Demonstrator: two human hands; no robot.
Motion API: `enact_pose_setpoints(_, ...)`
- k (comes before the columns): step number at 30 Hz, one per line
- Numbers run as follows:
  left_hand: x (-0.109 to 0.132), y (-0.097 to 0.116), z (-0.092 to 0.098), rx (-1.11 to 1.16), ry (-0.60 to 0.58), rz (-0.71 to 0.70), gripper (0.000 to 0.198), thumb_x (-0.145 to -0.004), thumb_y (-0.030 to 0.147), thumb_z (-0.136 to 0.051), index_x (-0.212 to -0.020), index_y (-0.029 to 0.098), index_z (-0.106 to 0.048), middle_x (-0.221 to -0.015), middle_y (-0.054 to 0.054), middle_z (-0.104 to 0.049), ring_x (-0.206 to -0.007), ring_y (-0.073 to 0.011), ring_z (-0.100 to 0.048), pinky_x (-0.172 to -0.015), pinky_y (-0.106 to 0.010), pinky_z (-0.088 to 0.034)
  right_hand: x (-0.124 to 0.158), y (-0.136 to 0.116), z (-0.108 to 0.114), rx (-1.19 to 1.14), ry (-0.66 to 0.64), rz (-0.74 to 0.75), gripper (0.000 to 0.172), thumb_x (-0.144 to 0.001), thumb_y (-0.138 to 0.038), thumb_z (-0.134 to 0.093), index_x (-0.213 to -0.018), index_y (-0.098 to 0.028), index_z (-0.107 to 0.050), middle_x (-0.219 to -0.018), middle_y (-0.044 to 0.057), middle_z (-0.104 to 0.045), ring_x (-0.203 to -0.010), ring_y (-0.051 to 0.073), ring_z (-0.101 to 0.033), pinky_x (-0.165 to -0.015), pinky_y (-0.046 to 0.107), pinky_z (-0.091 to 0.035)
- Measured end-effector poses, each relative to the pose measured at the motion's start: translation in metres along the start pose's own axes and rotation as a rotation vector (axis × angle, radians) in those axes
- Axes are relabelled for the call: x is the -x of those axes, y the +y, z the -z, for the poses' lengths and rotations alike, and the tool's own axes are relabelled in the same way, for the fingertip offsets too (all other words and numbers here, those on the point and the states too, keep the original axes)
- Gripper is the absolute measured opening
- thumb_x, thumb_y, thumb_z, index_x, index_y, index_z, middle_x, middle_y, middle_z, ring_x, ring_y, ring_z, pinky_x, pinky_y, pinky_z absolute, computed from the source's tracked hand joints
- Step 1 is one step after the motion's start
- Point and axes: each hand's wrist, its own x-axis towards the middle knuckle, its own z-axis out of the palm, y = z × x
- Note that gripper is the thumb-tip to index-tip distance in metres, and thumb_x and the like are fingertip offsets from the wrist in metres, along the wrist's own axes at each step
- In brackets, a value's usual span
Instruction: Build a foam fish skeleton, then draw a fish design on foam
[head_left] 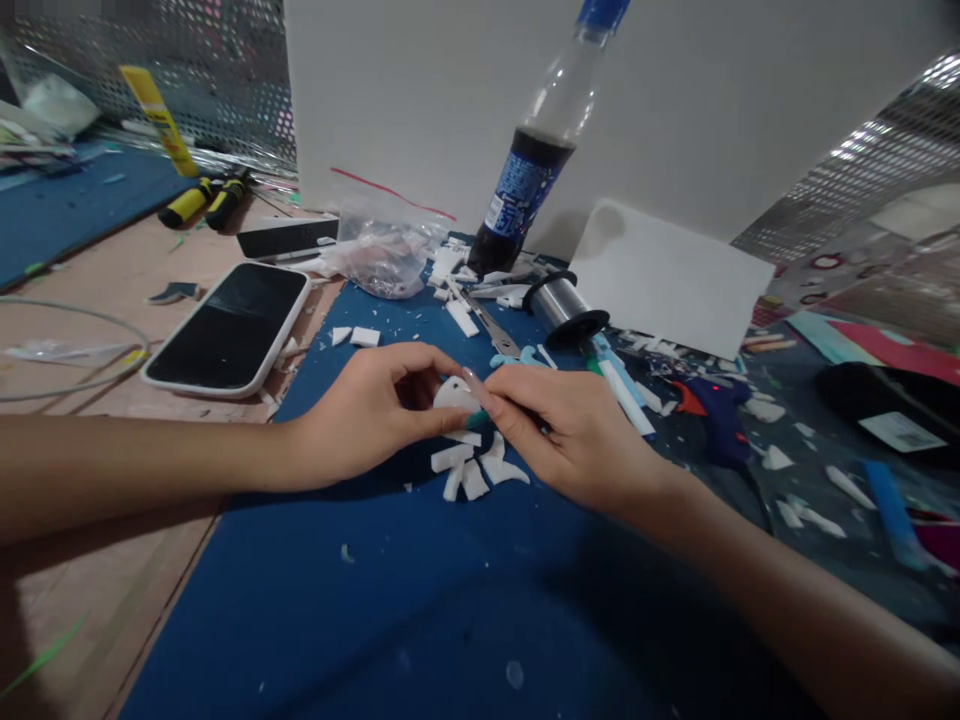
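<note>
Between the thumb and fingers of my left hand (pixel 375 400) is a small rounded white foam piece (pixel 454 394) with a dark dot near its top. A dark green bit (pixel 477 420) shows at its lower right edge. My right hand (pixel 570 425) is closed, its thumb and forefinger pinching at the right side of the same piece, touching my left fingertips. Those fingers partly hide the piece. Just below both hands, several white foam scraps (pixel 474 482) lie on the blue mat (pixel 420 610).
Behind the hands stand a cola bottle (pixel 525 175), a wire spool (pixel 564 308), a zip bag (pixel 386 255) and a metal blade tool (pixel 491 330). A phone (pixel 229 330) lies left, with yellow-black tools (pixel 187 204) beyond. At right are a glue gun (pixel 712 415) and a black pouch (pixel 892 405).
</note>
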Motion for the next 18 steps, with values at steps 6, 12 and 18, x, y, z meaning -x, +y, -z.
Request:
enact_pose_setpoints(6,0.001,0.001,-0.002,-0.015,0.023,-0.029,0.018,-0.072,0.019,-0.073,-0.088,0.014,-0.069,-0.064,0.004,-0.054,-0.055,-0.0053,-0.048,-0.048,-0.014,-0.04,0.0,-0.005,-0.001,0.071,0.026,-0.002,0.024,-0.092,-0.014,-0.044,-0.069,-0.016,-0.052,-0.058,-0.002,-0.049,-0.049,0.008,-0.04,-0.048,0.022,-0.03)
enact_pose_setpoints(12,0.004,0.003,-0.002,-0.085,0.026,-0.091,0.017,-0.073,0.021,-0.074,-0.088,0.014,-0.07,-0.064,0.003,-0.056,-0.056,-0.0059,-0.051,-0.051,-0.016,-0.041,-0.001,-0.008,-0.001,0.071,0.055,-0.01,0.025,-0.089,-0.012,-0.045,-0.064,-0.017,-0.048,-0.055,-0.003,-0.047,-0.048,0.008,-0.039,-0.047,0.022,-0.029)
enact_pose_setpoints(18,0.005,0.004,-0.001,-0.14,0.023,-0.148,0.017,-0.075,0.021,-0.071,-0.091,0.015,-0.07,-0.066,0.003,-0.057,-0.058,-0.0062,-0.052,-0.052,-0.016,-0.04,-0.002,-0.011,-0.001,0.083,0.016,-0.014,0.024,-0.088,-0.013,-0.045,-0.064,-0.019,-0.047,-0.056,-0.003,-0.047,-0.049,0.009,-0.04,-0.048,0.023,-0.029)
